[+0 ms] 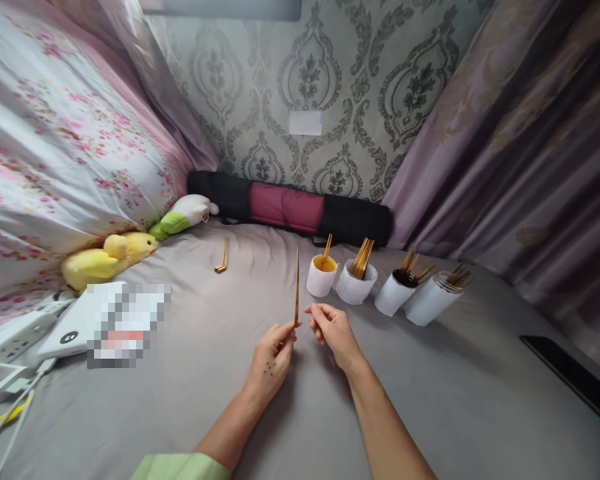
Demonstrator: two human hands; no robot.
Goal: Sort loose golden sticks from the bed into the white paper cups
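My left hand pinches the lower end of a thin brown chopstick, which stands upright above the grey sheet. Just to its right, my right hand has its fingers curled together; no object shows in them, and it is apart from the chopstick. Beyond my hands stands a row of white-wrapped containers: a cup with a yellow inside, a wider cup, a dark-lined cup and a tilted jar. Each has thin sticks poking out. Some gold-coloured sticks with a bent end lie to the left.
A black and maroon roll bag lies along the wall. At left are plush toys, a white power bank, a power strip with cables, and a blurred-out item. A black phone-like slab lies far right.
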